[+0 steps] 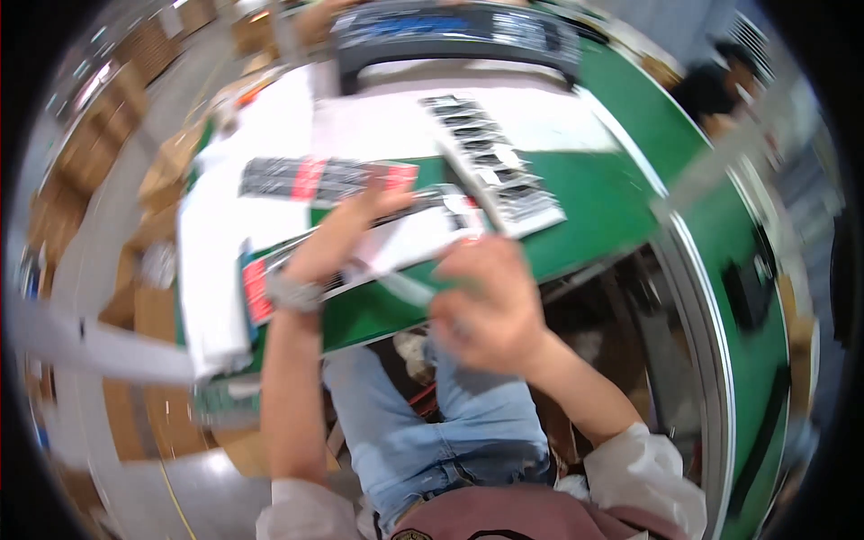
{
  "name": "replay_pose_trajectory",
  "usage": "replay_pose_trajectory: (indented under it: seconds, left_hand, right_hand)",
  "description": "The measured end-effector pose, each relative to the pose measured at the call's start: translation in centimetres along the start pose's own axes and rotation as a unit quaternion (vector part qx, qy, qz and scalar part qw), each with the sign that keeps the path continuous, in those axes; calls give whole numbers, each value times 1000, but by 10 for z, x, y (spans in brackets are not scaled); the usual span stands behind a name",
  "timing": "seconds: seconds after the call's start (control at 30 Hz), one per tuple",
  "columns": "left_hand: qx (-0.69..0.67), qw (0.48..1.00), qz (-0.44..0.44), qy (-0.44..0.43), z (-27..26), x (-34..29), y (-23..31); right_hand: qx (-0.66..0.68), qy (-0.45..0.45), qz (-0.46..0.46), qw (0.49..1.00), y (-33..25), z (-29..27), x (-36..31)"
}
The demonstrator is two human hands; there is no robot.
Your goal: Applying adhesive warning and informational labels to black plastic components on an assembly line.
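Note:
My left hand reaches over the table with its fingers stretched out, blurred, across a long printed piece in black and white with red ends. My right hand, smeared by motion, is curled in front of the table edge. A thin whitish strip runs from beside the left wrist to the right hand's fingers, which appear closed on its end. Just beyond the left hand lies a black-and-red printed strip. Farther right rests a stack of black-and-white printed strips.
A dark, bridge-shaped machine stands across the far end of the green table. White sheeting covers the table's left side. Cardboard boxes stand to the left. A metal post and another green bench are on the right, with a person beyond.

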State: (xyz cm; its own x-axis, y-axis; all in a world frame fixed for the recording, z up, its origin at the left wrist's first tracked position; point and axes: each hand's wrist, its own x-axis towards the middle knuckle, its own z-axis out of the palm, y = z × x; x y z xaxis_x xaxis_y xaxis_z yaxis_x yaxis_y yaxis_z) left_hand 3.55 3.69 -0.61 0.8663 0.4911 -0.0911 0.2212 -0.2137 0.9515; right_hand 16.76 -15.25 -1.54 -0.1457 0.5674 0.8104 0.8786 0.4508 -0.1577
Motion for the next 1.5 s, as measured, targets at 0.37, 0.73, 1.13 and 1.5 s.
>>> replay_pose_trajectory:
  seconds: [0.37, 0.73, 1.13, 1.5]
  left_hand:
    - [261, 949, 147, 94, 13, 6, -15]
    - [233, 895, 334, 182, 50, -24, 25]
    - [-426, 750, -168, -478, 373, -15, 71]
    - [-256, 870, 131, -400, 335, -34, 84]
  right_hand:
    - [-434, 120, 428, 784, 48, -321, -229]
    - [-660, -97, 551, 501, -101, -504, -376]
    - [-373, 118, 538, 746, -124, -291, -143]
    - [-309, -38, 458, 833, -185, -257, -125]
